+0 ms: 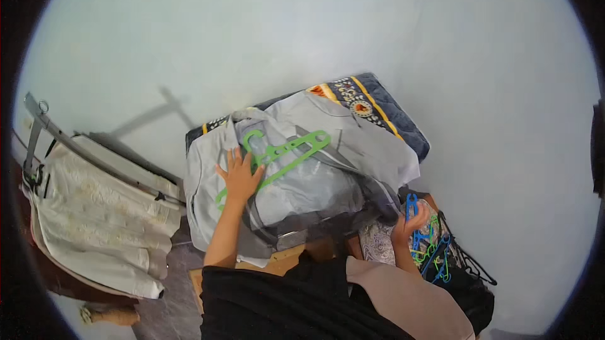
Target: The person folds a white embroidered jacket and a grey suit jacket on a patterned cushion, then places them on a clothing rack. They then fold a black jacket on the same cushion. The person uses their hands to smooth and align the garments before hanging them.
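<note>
A light grey garment (pixel 373 155) lies spread and folded open before me, its dark sheer lining showing near my body. On top of it rests a green plastic clothes hanger (pixel 293 162), its hook to the upper left. My left hand (pixel 240 177) is laid flat with fingers spread, on the garment and against the hanger's left part. To the right, my right hand (pixel 415 221) has its fingers curled around a blue plastic clothes hanger (pixel 412 202). Below that hand, more blue and green hangers (pixel 444 245) lie in a loose pile.
A folded dark quilted blanket (pixel 411 136) with a patterned band lies beneath the garment. At left, a metal clothes rack (pixel 94 153) carries a cream embroidered top (pixel 104 212). Black hangers (pixel 472 269) and dark fabric (pixel 477 300) sit at lower right. A pale wall (pixel 302 23) rises behind.
</note>
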Motion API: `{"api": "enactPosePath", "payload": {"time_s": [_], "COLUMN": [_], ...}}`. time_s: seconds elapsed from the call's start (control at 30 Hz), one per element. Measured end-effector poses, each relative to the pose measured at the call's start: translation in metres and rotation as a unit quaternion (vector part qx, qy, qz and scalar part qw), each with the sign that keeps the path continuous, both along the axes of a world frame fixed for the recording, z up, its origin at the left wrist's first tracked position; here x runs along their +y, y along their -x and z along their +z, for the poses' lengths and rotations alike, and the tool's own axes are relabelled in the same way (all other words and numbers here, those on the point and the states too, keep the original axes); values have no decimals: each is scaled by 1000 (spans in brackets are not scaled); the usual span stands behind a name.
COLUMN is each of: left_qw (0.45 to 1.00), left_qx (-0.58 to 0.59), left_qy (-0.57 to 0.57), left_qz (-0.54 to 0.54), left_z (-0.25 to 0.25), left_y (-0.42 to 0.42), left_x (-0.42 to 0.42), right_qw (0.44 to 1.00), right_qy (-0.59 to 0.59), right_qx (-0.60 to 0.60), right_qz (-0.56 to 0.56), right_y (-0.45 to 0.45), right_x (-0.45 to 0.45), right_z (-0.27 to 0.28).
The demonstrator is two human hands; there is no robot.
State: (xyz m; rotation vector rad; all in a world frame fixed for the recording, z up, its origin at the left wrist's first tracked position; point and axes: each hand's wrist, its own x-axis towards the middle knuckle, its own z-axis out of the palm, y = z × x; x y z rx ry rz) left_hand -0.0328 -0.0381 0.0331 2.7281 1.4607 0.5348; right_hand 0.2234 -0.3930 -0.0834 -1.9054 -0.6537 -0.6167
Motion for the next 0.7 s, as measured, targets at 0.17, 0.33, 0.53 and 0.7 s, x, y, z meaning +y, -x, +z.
{"api": "enactPosePath", "payload": {"time_s": [0.17, 0.33, 0.53, 0.7], "left_qw": [996, 974, 918, 906], "left_qx": [-13, -79, -100, -136], "left_qy": [51, 183, 363, 384], "left_qz": [-72, -105, -125, -113], "left_z": [3, 28, 40, 57], "left_y": [38, 58, 88, 97], "left_x": [15, 20, 34, 50], "right_qw": [991, 919, 973, 994], "right_qy": [92, 343, 194, 88], "right_qx": [-13, -90, -11, 19], "right_qz": [101, 174, 127, 54], "right_y": [7, 15, -21, -38], "right_x": [81, 151, 176, 186], "right_z": [78, 104, 137, 171]}}
